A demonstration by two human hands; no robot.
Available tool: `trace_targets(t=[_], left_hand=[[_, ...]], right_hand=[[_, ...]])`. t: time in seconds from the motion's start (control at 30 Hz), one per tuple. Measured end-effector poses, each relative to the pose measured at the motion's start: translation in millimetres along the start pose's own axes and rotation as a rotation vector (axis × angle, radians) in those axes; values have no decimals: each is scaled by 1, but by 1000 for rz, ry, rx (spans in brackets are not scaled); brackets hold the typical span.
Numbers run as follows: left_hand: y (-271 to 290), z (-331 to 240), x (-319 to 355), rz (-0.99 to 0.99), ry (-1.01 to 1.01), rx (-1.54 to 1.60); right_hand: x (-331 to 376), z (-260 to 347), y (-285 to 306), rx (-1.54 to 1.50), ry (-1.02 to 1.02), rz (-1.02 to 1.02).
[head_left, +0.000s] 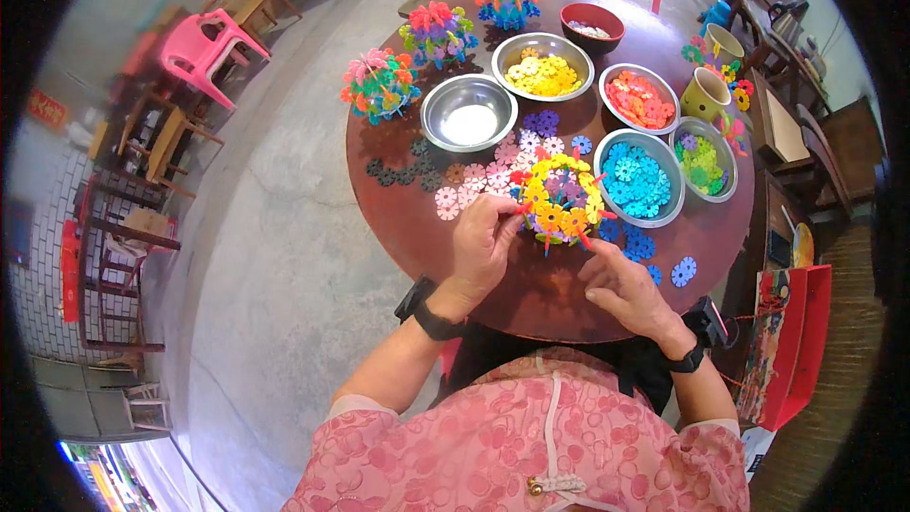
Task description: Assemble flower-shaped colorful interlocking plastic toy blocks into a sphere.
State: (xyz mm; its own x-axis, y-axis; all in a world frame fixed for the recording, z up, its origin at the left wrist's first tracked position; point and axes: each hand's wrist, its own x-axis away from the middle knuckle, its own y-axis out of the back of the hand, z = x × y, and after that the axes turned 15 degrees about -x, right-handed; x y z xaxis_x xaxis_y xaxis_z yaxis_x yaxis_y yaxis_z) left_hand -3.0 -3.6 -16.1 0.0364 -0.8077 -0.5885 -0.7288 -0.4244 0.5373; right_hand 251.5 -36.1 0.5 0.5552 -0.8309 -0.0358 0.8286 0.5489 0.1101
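A half-round flower-like ball of interlocking plastic discs (559, 218), mostly yellow and orange with red pieces sticking out, stands in front of me at the table's near side. Purple discs show through its open top. My left hand (482, 245) is closed at its left side, thumb and fingers pinching a red disc (523, 210) at the ball's edge. On the other side, my right hand (627, 292) has its index fingertip at a red piece low on the ball. The thumb of that hand is apart from the index finger, and the other fingers are curled.
Loose pink discs (476, 182), dark discs (406, 173) and blue discs (641, 246) lie around the ball on the round table (417, 246). Bowls of yellow, red, blue and green discs stand beyond, beside a metal bowl (431, 118). Three finished-looking balls (381, 83) sit at the far left.
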Motion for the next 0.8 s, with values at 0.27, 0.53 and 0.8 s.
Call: trace_targets(t=[0.27, 0.53, 0.8], left_hand=[[0, 1, 0, 18, 48, 22], [2, -2, -3, 35, 60, 32], [3, -3, -1, 14, 32, -36]], right_hand=[[0, 2, -1, 21, -9, 3], [-3, 6, 0, -10, -3, 11], [-3, 6, -2, -1, 7, 14]])
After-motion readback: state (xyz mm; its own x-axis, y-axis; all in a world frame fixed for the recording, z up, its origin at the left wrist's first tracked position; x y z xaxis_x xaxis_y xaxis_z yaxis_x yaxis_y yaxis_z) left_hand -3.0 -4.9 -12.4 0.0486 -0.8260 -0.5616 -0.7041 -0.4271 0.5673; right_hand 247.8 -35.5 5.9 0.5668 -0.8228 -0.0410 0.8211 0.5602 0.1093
